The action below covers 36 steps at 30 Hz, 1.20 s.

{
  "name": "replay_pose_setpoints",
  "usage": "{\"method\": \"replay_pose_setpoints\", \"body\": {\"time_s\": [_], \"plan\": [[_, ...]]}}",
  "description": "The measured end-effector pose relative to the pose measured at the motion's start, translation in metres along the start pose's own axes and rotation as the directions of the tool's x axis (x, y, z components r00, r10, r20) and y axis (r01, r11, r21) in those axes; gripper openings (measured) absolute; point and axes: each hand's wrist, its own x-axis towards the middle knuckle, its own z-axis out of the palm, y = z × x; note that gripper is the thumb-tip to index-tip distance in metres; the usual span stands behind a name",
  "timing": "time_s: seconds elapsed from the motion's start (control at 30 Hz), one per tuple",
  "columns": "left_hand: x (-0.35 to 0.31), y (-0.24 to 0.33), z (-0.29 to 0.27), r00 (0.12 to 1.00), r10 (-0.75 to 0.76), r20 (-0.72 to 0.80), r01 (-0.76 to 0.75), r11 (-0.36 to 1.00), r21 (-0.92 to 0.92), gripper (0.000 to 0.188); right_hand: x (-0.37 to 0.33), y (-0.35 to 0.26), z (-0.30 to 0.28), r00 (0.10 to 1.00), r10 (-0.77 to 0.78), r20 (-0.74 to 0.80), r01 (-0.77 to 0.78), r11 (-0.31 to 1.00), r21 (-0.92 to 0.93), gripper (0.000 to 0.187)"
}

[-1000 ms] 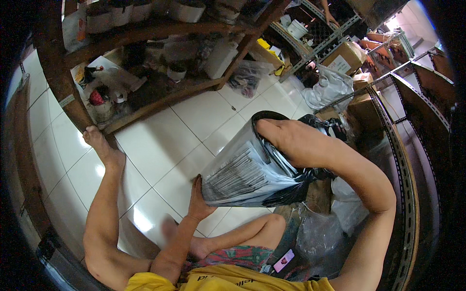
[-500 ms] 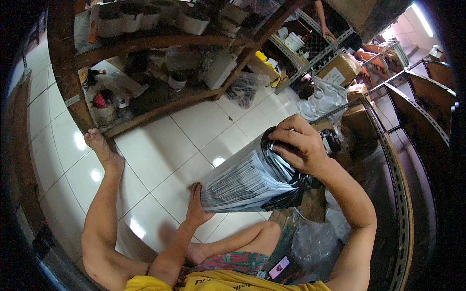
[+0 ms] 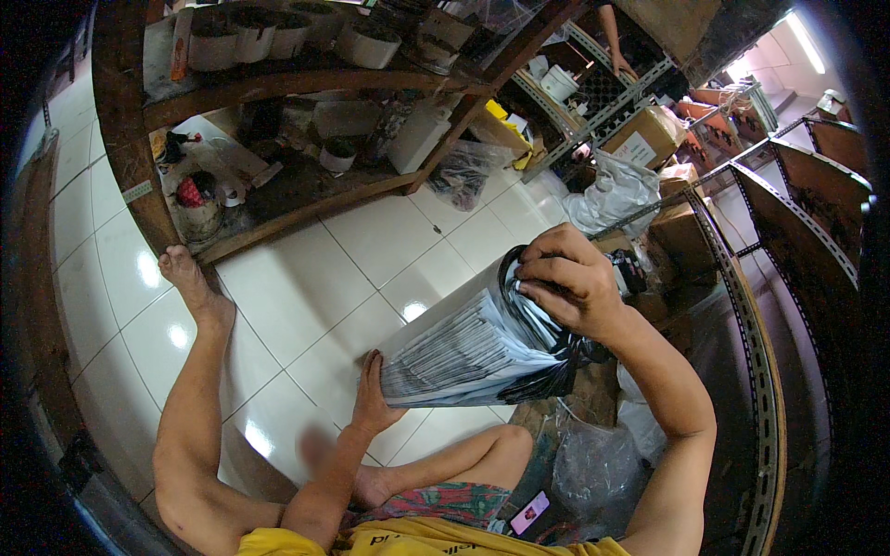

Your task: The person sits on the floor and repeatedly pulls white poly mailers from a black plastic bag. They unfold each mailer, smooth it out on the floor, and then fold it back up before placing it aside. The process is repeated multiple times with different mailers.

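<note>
A thick bundle of flat plastic bags (image 3: pixel 445 347), silvery grey outside with pale folded layers showing along its side, is held slantwise above the floor in front of me. Its far right end is black, crumpled plastic. My left hand (image 3: pixel 375 398) supports the lower left end, fingers against it and partly hidden behind. At the upper right end, my right hand (image 3: pixel 570 278) has its fingers curled over the black rim, gripping the layers there.
Ahead stands a wooden shelf (image 3: pixel 306 222) with several white pots (image 3: pixel 213 46). Metal racks (image 3: pixel 760 352) run along the right, near a white sack (image 3: pixel 612 190) and cardboard boxes (image 3: pixel 649 139). Clear plastic (image 3: pixel 598 463) and a phone (image 3: pixel 530 512) lie beside me. Another person's hand (image 3: pixel 623 65) shows far off.
Both hands keep the same hold on the bundle, which stays nearly in place. The whole view has shifted very slightly.
</note>
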Motion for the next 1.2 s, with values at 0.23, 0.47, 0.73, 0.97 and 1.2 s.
{"method": "replay_pose_setpoints", "body": {"time_s": [0.23, 0.47, 0.73, 0.97, 1.2], "plan": [[0.000, -0.001, 0.000, 1.000, 0.006, -0.006, -0.007, 1.000, -0.010, 0.119, 0.000, 0.002, 0.002, 0.998, -0.059, -0.027, 0.058, 0.998, -0.019, 0.019], [0.001, 0.000, -0.002, 0.999, -0.027, 0.025, 0.027, 1.000, -0.007, 0.120, 0.002, 0.000, -0.011, 0.975, -0.143, 0.173, 0.164, 0.980, -0.115, 0.026], [0.001, 0.001, 0.000, 0.999, -0.034, 0.017, 0.034, 0.999, -0.016, 0.120, 0.017, -0.025, -0.039, 0.885, -0.033, 0.465, 0.065, 0.996, -0.053, 0.044], [-0.001, 0.003, 0.000, 0.998, -0.057, 0.022, 0.057, 0.998, -0.028, 0.119, 0.029, -0.022, -0.040, 0.784, -0.006, 0.620, 0.031, 0.999, -0.030, 0.042], [0.001, -0.001, 0.000, 0.998, -0.064, 0.021, 0.064, 0.998, -0.019, 0.120, 0.031, -0.017, -0.026, 0.838, -0.120, 0.532, 0.091, 0.993, 0.081, 0.030]]}}
